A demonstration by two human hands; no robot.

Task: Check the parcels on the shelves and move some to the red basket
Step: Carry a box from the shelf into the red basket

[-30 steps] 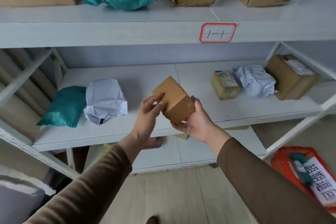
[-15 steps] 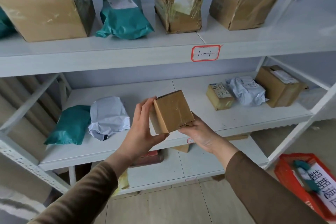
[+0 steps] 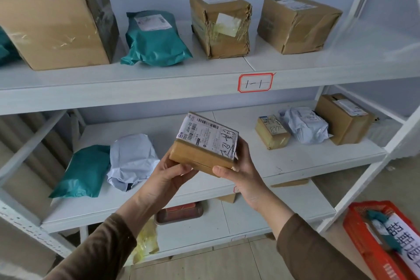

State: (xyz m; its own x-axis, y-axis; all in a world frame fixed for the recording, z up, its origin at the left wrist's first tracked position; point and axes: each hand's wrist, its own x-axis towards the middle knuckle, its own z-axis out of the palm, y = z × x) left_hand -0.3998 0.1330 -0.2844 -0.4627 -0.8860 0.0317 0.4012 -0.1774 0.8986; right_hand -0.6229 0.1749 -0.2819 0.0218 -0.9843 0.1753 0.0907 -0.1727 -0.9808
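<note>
A small brown cardboard parcel (image 3: 202, 157) is held in front of the middle shelf (image 3: 295, 166), its white shipping label turned up towards me. My left hand (image 3: 168, 177) grips its lower left corner. My right hand (image 3: 241, 170) grips its right side, thumb on the front face. The red basket (image 3: 363, 241) stands on the floor at the lower right, with a teal parcel and a white sign inside.
The top shelf (image 3: 159, 88) carries three brown boxes and a teal bag (image 3: 154, 41). On the middle shelf lie a teal bag (image 3: 84, 170), a white bag (image 3: 131, 159), a small tan parcel (image 3: 271, 132), another white bag (image 3: 304, 125) and a box (image 3: 343, 118). The lower shelf holds a dark tray (image 3: 179, 212).
Both hands have turned the small parcel over, so its labelled face now shows on top. My view has tilted upward, revealing more of the top shelf.
</note>
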